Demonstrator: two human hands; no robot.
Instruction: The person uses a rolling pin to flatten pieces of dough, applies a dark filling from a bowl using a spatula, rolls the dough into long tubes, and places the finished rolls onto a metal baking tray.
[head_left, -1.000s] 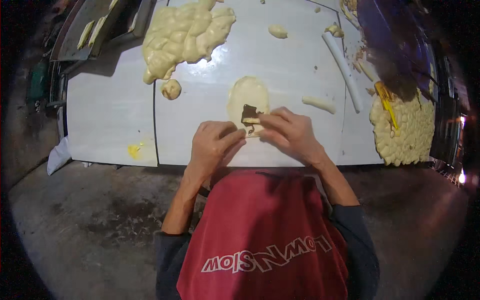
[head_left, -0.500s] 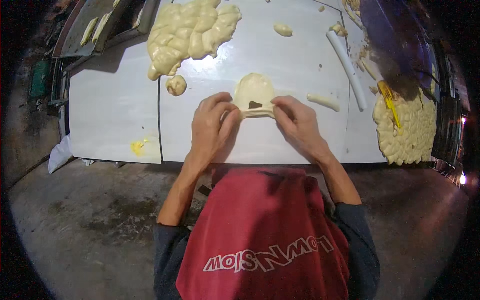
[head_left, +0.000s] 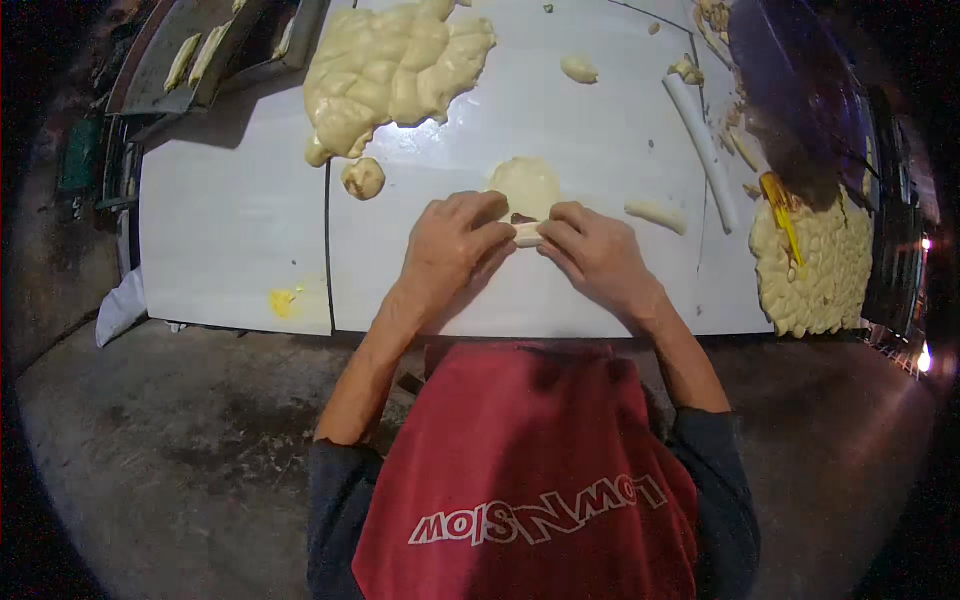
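A flattened oval of pale dough lies on the white table in front of me. Its near edge is folded over into a short roll, with a small dark brown filling showing just beyond the fold. My left hand grips the left end of the roll, fingers curled and thumb pressed in. At the right end, my right hand pinches the dough the same way. The fingertips cover both ends of the roll.
A large lumpy mass of dough sits far left, a small ball below it. To the right lie a dough strip, a white rod, and many dough pieces under a yellow tool. Metal trays stand upper left.
Both hands have moved closer together and slightly away from me. The dough's near edge is rolled further over the filling, so less of the filling shows. The whole view has shifted slightly.
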